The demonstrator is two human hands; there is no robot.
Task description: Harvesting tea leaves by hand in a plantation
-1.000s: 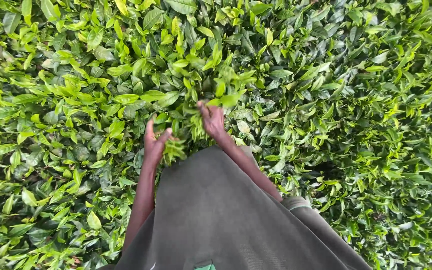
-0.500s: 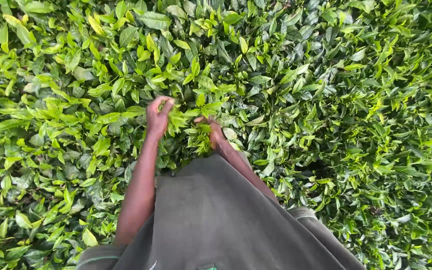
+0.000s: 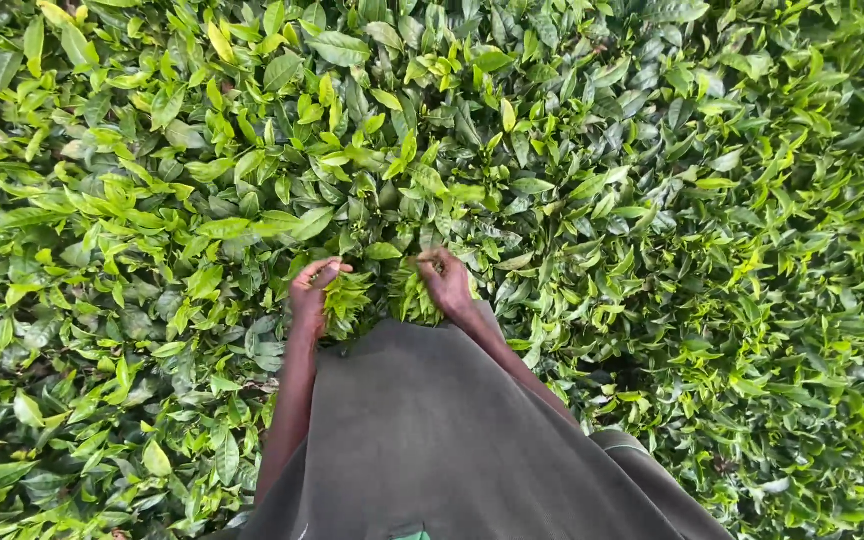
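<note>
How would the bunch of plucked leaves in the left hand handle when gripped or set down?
The leaf bunch looks thin and floppy, so probably light and easily crushed. The left hand curls around loose sprigs, which would likely scatter if released.

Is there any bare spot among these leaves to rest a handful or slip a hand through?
No bare ground shows. The leaf canopy is packed on all sides. The only flat, leaf-free surface is the grey garment below the left hand and right hand, each clutching a bunch of leaves. A darker, thinner gap lies beside the right forearm.
</note>
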